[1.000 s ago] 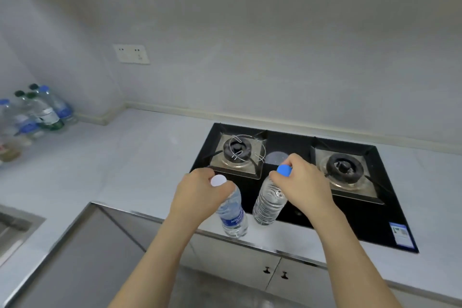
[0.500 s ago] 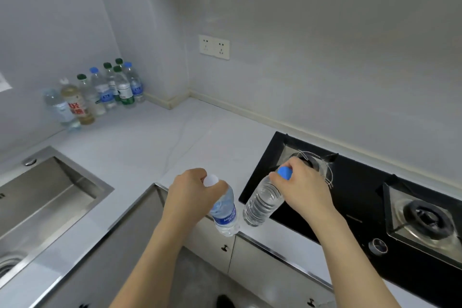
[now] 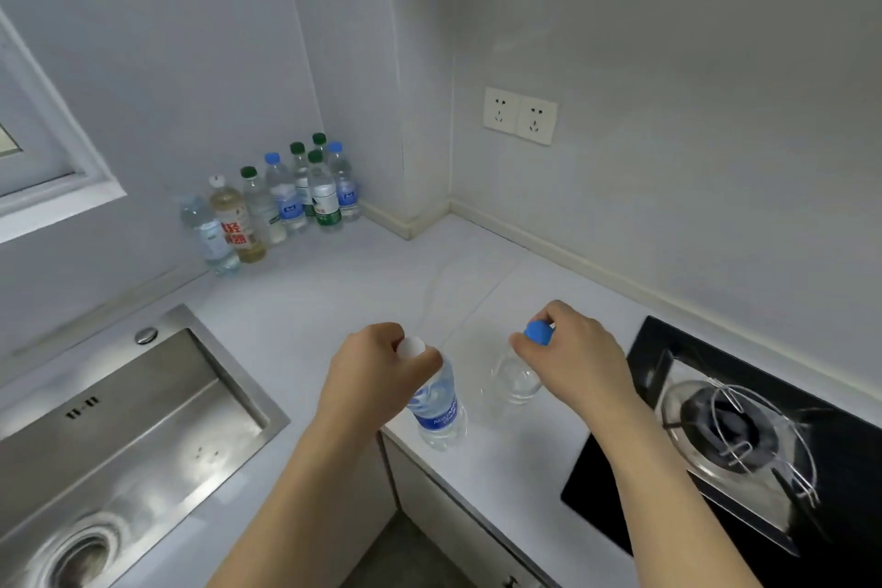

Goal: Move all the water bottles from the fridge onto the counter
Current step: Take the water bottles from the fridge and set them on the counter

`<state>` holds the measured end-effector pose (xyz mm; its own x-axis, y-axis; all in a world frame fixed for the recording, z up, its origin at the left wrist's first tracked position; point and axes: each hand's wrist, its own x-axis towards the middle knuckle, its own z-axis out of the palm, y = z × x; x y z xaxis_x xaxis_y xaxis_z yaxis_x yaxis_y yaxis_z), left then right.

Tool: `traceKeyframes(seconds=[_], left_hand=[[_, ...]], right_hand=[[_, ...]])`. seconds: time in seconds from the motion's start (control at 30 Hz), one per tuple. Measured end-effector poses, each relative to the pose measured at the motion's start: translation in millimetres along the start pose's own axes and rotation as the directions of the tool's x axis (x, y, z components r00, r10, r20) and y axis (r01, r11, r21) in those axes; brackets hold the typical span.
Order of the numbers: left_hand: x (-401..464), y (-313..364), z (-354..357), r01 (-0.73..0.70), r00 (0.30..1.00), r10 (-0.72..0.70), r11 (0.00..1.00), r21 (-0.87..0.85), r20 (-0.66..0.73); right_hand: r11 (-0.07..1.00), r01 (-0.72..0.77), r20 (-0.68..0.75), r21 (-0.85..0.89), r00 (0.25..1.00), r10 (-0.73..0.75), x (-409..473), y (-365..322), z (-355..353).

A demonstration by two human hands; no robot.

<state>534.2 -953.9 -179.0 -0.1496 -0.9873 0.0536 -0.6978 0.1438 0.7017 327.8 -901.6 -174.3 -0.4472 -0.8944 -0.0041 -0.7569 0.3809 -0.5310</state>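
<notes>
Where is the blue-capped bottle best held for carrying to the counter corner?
By the neck just under the blue cap, from above, as the right hand does now. The blue-capped bottle hangs upright, its clear body looks smooth, and a top grip probably eases setting it down.

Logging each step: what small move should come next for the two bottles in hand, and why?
Probably carry both toward the back-corner bottle cluster and set them down: the left hand grips the white-capped blue-labelled bottle, the right hand the blue-capped clear bottle.
</notes>
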Motion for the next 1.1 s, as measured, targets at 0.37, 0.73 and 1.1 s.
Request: traceKeyframes(seconds=[0.37,0.73,1.1], left_hand=[[136.9,-66.2,-39.2,0.107,0.991,-0.103,0.993,0.040,-0.086],[256.0,-135.8,-92.4,0.187,0.980,-0.184,0.981,0.043,-0.080],[357.5,-190.4,-138.8,0.191,0.975,-0.178,0.977,0.090,-0.133]], right_hand=[[0.997,0.071,0.075,0.002,0.995,-0.071,127.6,-85.2,60.7],[0.982,0.170,0.159,-0.086,0.975,-0.155,222.6,-195.2,129.5],[0.880,0.434,0.207,-0.193,0.895,-0.396,326.2,-316.7,195.4]])
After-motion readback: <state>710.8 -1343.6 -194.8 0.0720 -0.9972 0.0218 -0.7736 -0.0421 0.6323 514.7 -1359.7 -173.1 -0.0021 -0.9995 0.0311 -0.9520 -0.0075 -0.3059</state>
